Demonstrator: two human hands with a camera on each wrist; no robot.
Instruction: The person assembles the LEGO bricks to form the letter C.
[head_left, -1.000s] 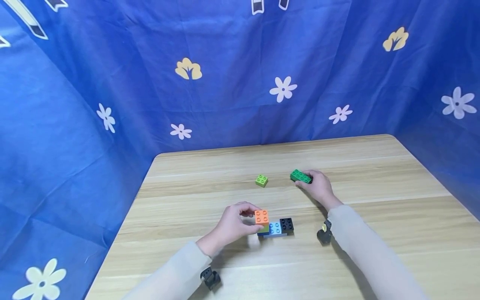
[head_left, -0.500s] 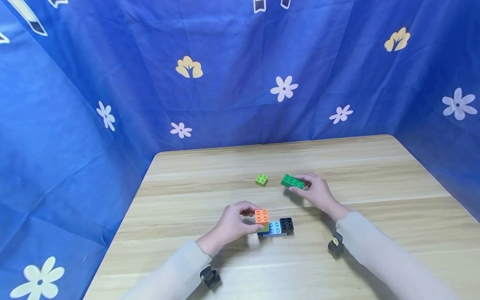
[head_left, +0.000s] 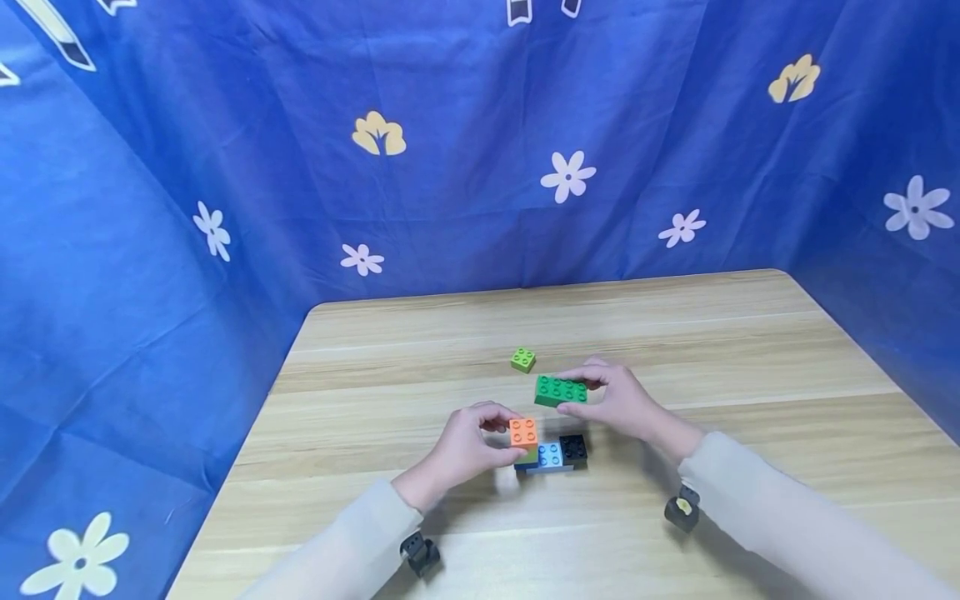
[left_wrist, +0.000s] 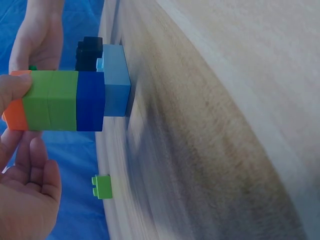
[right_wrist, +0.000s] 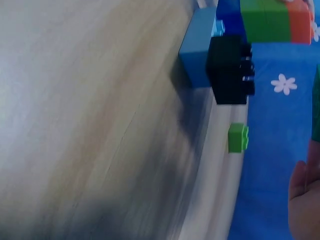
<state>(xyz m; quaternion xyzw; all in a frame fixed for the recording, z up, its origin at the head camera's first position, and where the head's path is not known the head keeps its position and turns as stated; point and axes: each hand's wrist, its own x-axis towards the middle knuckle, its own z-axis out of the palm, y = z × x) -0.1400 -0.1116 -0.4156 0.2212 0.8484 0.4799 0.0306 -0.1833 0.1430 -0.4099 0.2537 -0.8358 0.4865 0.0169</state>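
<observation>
My left hand (head_left: 461, 458) grips the top of a brick stack, thumb on the near side. An orange brick (head_left: 523, 432) caps it, over light green (left_wrist: 51, 100) with a faint seam, then a dark blue brick (left_wrist: 90, 101). The dark blue one sits on the left part of a light blue brick (left_wrist: 115, 82), whose right end carries a black brick (right_wrist: 227, 72). Behind and just right of the stack, my right hand (head_left: 626, 404) holds a long dark green brick (head_left: 561, 391) by its right end, raised off the table, studs up. The right wrist view shows only its edge.
A small lime green brick (head_left: 522, 360) lies alone on the wooden table (head_left: 360, 400), behind the stack. Blue cloth (head_left: 465, 208) with flower prints hangs along the back and both sides of the table.
My right hand has lifted the dark green brick and carried it left and nearer, toward the stack, turning it more crosswise. The left hand has stayed on the stack.
</observation>
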